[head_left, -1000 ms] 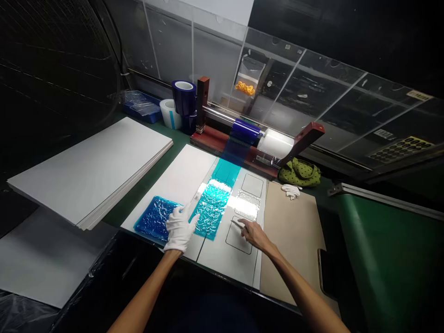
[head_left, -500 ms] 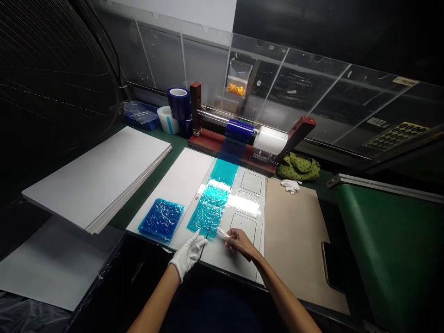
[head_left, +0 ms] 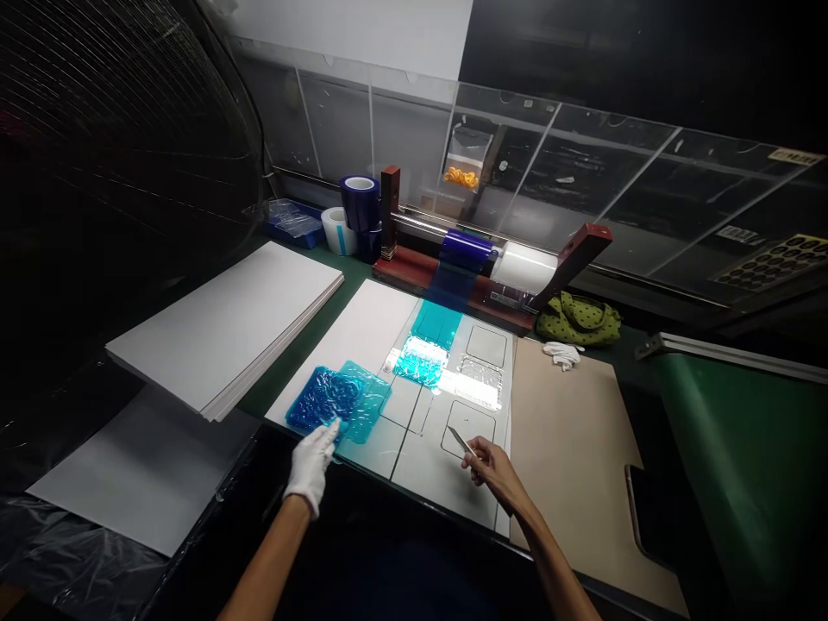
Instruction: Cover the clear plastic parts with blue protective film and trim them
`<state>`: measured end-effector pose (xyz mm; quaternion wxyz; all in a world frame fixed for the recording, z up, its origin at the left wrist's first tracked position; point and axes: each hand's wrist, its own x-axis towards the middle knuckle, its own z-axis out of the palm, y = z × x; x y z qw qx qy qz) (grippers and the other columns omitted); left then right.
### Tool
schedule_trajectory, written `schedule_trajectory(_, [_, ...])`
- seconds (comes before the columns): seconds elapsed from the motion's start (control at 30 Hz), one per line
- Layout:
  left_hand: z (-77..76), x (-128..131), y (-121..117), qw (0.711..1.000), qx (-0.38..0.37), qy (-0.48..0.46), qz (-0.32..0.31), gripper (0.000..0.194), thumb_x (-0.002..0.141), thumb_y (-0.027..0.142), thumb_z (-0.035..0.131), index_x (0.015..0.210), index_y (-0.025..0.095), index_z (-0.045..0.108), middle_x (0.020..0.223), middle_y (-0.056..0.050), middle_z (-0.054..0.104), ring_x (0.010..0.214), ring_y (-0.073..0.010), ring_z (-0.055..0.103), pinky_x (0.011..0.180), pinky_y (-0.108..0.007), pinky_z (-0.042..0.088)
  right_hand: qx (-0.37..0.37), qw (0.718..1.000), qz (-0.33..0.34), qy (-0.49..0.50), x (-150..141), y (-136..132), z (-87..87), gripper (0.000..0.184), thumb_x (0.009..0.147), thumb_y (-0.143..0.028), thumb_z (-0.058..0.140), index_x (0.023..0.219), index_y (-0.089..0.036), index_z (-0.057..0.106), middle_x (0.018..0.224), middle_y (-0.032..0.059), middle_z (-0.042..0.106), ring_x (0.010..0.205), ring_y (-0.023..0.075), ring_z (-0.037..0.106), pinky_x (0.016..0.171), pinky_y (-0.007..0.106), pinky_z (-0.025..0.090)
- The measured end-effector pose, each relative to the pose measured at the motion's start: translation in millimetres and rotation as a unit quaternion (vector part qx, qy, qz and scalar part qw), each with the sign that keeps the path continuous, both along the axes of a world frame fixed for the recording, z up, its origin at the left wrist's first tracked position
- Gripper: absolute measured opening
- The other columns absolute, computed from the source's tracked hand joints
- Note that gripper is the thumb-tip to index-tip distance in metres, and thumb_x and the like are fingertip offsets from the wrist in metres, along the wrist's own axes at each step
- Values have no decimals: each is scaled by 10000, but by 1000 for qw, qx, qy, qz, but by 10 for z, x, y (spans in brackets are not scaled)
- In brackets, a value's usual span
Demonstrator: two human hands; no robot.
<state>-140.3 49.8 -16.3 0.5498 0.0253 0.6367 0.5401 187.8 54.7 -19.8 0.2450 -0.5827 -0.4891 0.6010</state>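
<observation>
My left hand (head_left: pixel 311 461), in a white glove, pinches the near corner of a light-blue piece of film (head_left: pixel 367 401). This piece partly overlaps a darker blue stack of film pieces (head_left: pixel 316 398) on the left of the white board (head_left: pixel 368 319). In my bare right hand (head_left: pixel 492 470) is a slim cutter blade (head_left: pixel 459 438), its tip pointing up and left above the outlined rectangles on the board. A blue film strip (head_left: pixel 430 341) runs down from the blue film roll (head_left: pixel 468 248) and ends mid-board.
The roll hangs on a dark red stand (head_left: pixel 453 280) beside a white roll (head_left: pixel 525 266). A white sheet stack (head_left: pixel 226 323) lies at left. Brown board (head_left: pixel 569 448), a phone (head_left: pixel 637 509) and a green spotted pouch (head_left: pixel 578 319) are at right. Spare rolls (head_left: pixel 360 203) stand behind.
A piece of film has come away from the strip's near end. My left hand has moved it left, onto the blue stack. The cutter blade, in my right hand, is away from the film.
</observation>
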Motion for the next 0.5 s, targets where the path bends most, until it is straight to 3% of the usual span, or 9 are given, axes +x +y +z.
schedule_trajectory(0.17, [-29, -459, -44, 998, -26, 46, 17, 666, 337, 397, 873, 913, 135, 665, 544, 90, 417, 453, 3, 272, 418, -143, 216, 23, 997, -39, -70, 64, -95, 1, 335, 821, -476, 477, 1015, -203, 483, 747, -2, 576, 628, 139, 565, 596, 273, 484])
schedule_trajectory(0.37, [-184, -468, 33, 997, -42, 70, -4, 678, 332, 452, 856, 892, 123, 663, 511, 92, 410, 441, -8, 232, 430, -178, 170, 37, 984, -85, -151, 65, -118, 77, 408, 791, -535, 462, 1019, -202, 529, 877, 31, 507, 719, 160, 553, 613, 293, 531])
schedule_trajectory(0.5, [-188, -500, 45, 993, -56, 100, -39, 667, 368, 504, 828, 893, 124, 673, 585, 37, 545, 443, -23, 231, 435, -199, 150, 48, 978, -110, -170, 145, -145, 100, 434, 782, -536, 468, 1040, -195, 547, 923, 52, 508, 771, 176, 550, 619, 299, 548])
